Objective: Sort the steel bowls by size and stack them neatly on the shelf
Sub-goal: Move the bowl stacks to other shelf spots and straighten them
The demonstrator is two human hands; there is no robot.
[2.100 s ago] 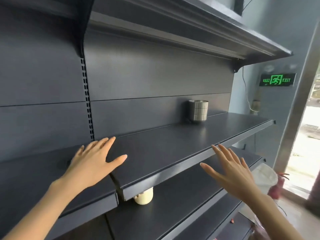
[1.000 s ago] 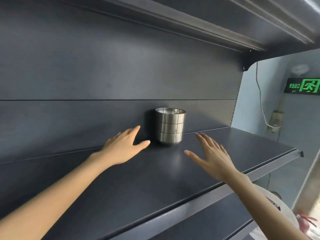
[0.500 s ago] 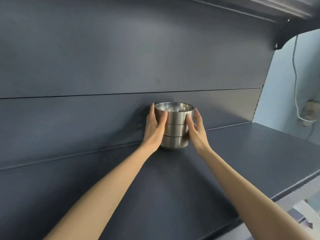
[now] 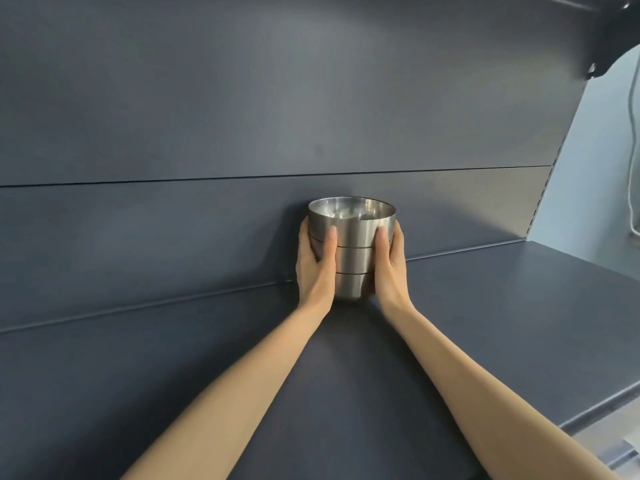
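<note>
A stack of three nested steel bowls (image 4: 352,251) stands upright on the dark shelf (image 4: 485,323), close to the back panel. My left hand (image 4: 315,268) grips the stack's left side, thumb on the front and fingers wrapped behind. My right hand (image 4: 390,268) grips the right side in the same way. The top bowl's open rim shows a shiny inside. The stack's base touches the shelf or sits barely above it; I cannot tell which.
The dark back panel (image 4: 242,116) rises right behind the bowls. An upper shelf's bracket (image 4: 602,64) sits at the top right. The shelf's front edge (image 4: 588,407) runs at the lower right, with a pale wall and a white cable (image 4: 632,133) beyond.
Both hands moved from hovering open over the shelf to the stack and closed around its sides. The view came closer to the bowls.
</note>
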